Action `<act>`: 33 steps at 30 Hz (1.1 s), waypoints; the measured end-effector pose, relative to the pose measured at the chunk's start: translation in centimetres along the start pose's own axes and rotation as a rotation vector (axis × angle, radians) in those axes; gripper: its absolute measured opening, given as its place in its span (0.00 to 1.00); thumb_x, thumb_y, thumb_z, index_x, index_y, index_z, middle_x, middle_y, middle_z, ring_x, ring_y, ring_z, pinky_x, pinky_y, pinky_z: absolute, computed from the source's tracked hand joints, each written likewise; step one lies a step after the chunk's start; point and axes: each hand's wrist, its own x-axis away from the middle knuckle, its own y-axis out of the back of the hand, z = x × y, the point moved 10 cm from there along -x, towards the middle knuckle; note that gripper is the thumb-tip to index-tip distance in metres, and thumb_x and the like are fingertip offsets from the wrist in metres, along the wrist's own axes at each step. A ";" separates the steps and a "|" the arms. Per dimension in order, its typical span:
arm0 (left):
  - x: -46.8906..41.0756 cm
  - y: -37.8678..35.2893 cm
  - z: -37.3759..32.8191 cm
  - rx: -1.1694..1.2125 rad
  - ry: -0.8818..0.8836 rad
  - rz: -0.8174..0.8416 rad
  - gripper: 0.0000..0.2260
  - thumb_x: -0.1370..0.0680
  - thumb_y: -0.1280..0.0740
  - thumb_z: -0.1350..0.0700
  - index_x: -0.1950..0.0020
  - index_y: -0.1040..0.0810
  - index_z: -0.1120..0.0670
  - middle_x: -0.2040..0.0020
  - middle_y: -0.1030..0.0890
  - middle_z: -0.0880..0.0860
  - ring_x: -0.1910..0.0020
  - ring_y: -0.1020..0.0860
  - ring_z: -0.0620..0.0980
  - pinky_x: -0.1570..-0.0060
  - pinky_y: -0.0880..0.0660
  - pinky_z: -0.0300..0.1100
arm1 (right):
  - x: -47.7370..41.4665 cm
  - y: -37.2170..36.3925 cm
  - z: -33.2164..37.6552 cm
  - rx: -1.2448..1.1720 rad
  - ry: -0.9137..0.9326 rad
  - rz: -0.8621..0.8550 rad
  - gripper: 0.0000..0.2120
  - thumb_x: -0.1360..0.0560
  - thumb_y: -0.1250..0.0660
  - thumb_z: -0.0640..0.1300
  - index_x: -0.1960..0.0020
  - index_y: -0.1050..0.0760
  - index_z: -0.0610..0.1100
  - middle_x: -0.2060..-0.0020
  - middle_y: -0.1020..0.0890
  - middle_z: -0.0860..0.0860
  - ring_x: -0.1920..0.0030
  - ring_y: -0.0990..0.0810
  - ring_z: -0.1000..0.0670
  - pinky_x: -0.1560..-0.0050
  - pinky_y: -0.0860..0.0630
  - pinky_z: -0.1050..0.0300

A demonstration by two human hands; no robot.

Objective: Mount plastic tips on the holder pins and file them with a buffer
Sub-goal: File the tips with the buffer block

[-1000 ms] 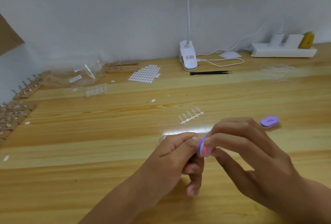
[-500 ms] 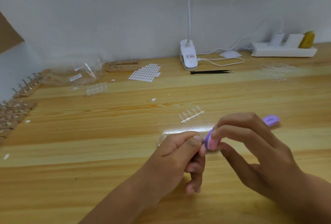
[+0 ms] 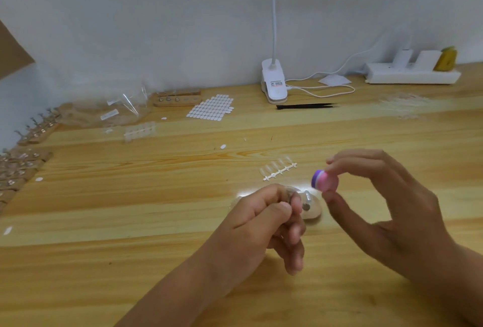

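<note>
The only view comes from a wide-angle camera worn on the person's head. It faces forward and down over the wooden worktop [image 3: 130, 222]. The left hand [image 3: 266, 222] and right hand [image 3: 386, 204] reach in from the bottom edge, close under the lens. The worktop's far edge meets a white wall [image 3: 156, 26] that fills the upper part of the frame.

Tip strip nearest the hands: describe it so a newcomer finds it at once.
On the wooden desk, look just left of the pink-and-purple buffer in the right hand. The tip strip lies slanted there: one row of clear tips on a thin white runner, unlike the white sticker sheet farther back.
</note>
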 end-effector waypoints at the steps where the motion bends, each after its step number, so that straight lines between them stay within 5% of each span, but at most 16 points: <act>1: 0.0 -0.1 0.1 -0.022 -0.015 0.007 0.07 0.20 0.43 0.58 0.53 0.27 0.55 0.67 0.25 0.50 0.73 0.22 0.51 0.69 0.25 0.41 | 0.1 -0.1 0.4 -0.002 0.022 0.009 0.11 0.24 0.32 0.37 0.43 0.26 0.42 0.50 0.19 0.47 0.44 0.20 0.52 0.39 0.28 0.65; 10: 0.5 0.6 -0.5 -0.402 -0.169 -0.130 0.07 0.18 0.40 0.54 0.51 0.24 0.46 0.59 0.16 0.51 0.60 0.15 0.51 0.63 0.24 0.38 | 0.6 -2.0 -0.2 0.023 0.043 0.143 0.08 0.23 0.32 0.31 0.45 0.19 0.37 0.47 0.20 0.46 0.46 0.19 0.49 0.45 0.23 0.55; 23: 0.7 1.0 -1.9 -0.501 -0.271 -0.231 0.06 0.19 0.35 0.56 0.50 0.19 0.55 0.58 0.15 0.50 0.56 0.15 0.47 0.59 0.21 0.38 | 0.7 -2.3 0.9 -0.060 0.069 0.126 0.11 0.23 0.32 0.31 0.43 0.20 0.40 0.46 0.20 0.47 0.45 0.19 0.48 0.43 0.24 0.56; 28: 1.2 1.9 -3.3 -0.538 -0.343 -0.337 0.03 0.24 0.28 0.58 0.58 0.18 0.54 0.65 0.19 0.50 0.67 0.22 0.43 0.66 0.26 0.36 | 0.1 -1.1 -0.7 -0.011 0.009 0.099 0.12 0.24 0.32 0.30 0.44 0.20 0.40 0.48 0.19 0.47 0.45 0.18 0.49 0.44 0.23 0.54; 33: 1.7 1.5 -4.2 -0.730 -0.429 -0.391 0.02 0.26 0.29 0.57 0.58 0.17 0.50 0.65 0.19 0.46 0.65 0.20 0.44 0.63 0.23 0.40 | 0.2 -1.8 1.0 -0.110 0.046 0.108 0.13 0.21 0.34 0.32 0.39 0.22 0.43 0.45 0.20 0.47 0.42 0.19 0.50 0.41 0.25 0.60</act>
